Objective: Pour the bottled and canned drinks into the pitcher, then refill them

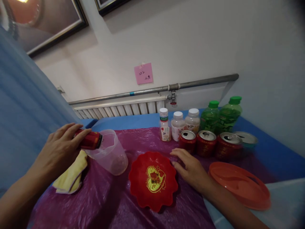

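Observation:
My left hand point(60, 144) is wrapped round a red drink can point(92, 140), held tipped on its side with one end at the mouth of a translucent plastic pitcher point(115, 159). Whether liquid flows from the can I cannot make out. My right hand point(189, 168) has its fingers stretched out and holds nothing. It is close to the right rim of a red scalloped plate point(139, 190) with a yellow heart design. Just beyond that hand stand three red cans, the nearest being an opened can point(187, 140).
A folded yellow cloth point(72, 175) lies left of the pitcher on a purple plastic sheet point(105, 206). Small white-capped bottles point(177, 125) and green-capped bottles point(230, 114) stand at the back. An orange lid point(240, 184) lies right. Behind run a pipe point(202, 83) and a radiator point(124, 108).

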Available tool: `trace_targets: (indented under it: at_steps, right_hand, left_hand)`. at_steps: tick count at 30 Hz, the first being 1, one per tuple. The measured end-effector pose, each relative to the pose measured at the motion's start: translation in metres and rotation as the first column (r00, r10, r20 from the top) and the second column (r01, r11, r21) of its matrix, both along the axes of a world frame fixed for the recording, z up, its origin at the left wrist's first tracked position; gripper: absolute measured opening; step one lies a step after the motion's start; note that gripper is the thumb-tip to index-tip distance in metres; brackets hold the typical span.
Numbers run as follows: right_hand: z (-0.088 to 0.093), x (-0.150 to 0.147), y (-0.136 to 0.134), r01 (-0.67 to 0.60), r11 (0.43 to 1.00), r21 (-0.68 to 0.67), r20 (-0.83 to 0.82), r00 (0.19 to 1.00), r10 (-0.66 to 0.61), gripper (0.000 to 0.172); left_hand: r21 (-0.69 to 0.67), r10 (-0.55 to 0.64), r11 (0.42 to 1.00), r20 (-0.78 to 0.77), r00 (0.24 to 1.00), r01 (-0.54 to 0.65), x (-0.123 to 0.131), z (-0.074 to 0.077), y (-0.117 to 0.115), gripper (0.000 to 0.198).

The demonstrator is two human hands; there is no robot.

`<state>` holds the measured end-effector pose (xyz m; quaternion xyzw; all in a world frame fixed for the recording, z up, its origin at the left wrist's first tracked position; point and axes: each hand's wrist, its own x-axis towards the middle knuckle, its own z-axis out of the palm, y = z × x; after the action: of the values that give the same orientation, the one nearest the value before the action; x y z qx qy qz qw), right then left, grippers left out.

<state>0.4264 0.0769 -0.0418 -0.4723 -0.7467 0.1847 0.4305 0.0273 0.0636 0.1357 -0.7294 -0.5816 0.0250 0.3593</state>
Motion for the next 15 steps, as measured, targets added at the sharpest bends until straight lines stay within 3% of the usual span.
trace_targets:
  at_steps: [15]
  right_hand:
    - [-0.0014,-0.0003,-0.0005,-0.011,1.000,0.008,0.012,1.000,0.011,0.025]
  left_hand:
    - [0.015,-0.002,1.000,-0.008,1.000,0.002,0.0059,0.0063,-0.0049,0.044]
